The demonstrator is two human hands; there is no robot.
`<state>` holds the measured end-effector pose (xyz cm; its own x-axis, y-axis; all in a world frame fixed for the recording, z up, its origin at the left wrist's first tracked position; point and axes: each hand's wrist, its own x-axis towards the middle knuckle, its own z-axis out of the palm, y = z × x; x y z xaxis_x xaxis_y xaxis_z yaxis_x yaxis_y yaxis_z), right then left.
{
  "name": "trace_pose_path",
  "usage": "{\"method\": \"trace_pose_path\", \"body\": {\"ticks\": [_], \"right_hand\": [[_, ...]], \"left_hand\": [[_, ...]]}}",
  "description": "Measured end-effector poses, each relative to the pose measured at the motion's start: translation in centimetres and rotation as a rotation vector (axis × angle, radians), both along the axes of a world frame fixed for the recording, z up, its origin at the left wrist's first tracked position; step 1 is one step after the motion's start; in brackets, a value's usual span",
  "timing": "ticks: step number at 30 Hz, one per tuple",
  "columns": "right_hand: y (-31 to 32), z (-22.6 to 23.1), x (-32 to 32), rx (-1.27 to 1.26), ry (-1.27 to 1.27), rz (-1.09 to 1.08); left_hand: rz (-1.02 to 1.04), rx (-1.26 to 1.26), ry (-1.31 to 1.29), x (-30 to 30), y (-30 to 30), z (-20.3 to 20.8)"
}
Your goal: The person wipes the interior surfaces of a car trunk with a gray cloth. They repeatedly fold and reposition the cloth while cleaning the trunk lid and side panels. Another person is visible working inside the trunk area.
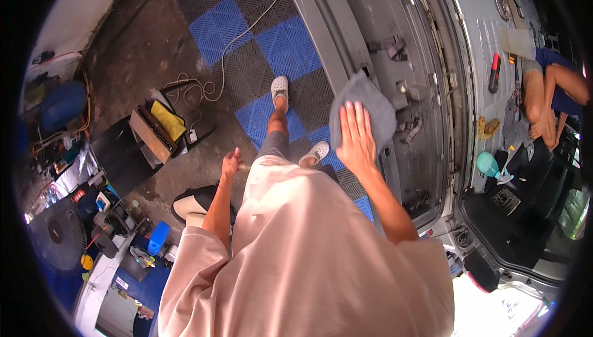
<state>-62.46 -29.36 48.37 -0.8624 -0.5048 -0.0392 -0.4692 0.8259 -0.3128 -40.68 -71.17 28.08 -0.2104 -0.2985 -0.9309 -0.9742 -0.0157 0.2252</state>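
My right hand (357,136) presses a grey cloth (378,105) with its fingers straight and side by side. Its thumb does not show. The cloth overlaps the near edge of a long grey panel (370,25) inside an opened vehicle, and I cannot tell how much of it touches the panel. Over the dark floor on my left, my left hand (230,163) hangs away from everything, fingers loosely apart and nothing seen in it.
Blue and dark floor tiles (287,44) lie under my feet, a pale cable (231,44) across them. A box with a yellow cloth (167,121) stands at left, a fan (58,232) farther down. At right, another person (550,96) sits near a turquoise spray bottle (488,164).
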Motion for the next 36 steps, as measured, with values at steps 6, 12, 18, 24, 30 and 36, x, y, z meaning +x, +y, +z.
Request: {"method": "trace_pose_path", "body": {"ticks": [6,12,18,24,30,36], "right_hand": [[-13.4,-0.7,-21.6,-0.102,0.226,0.012],[-22.9,-2.8,-36.9,-0.142,0.448,-0.031],[-20.1,-2.2,-32.3,-0.122,0.336,-0.025],[-9.2,0.2,-14.9,-0.185,0.136,-0.019],[-1.4,1.7,-1.9,-0.175,-0.081,-0.103],[-7.2,0.8,-11.1,0.019,-0.096,-0.064]], "left_hand": [[0.034,0.016,0.233,-14.4,-4.2,2.7],[0.003,-0.046,0.383,-22.7,-7.3,6.8],[-0.099,-0.123,0.389,-20.9,-9.0,6.7],[-0.26,-0.157,0.318,-10.2,-11.0,0.6],[-0.149,-0.212,-0.02,-3.1,-12.3,1.8],[-0.164,-0.102,-0.073,-11.5,-15.6,1.5]]}}
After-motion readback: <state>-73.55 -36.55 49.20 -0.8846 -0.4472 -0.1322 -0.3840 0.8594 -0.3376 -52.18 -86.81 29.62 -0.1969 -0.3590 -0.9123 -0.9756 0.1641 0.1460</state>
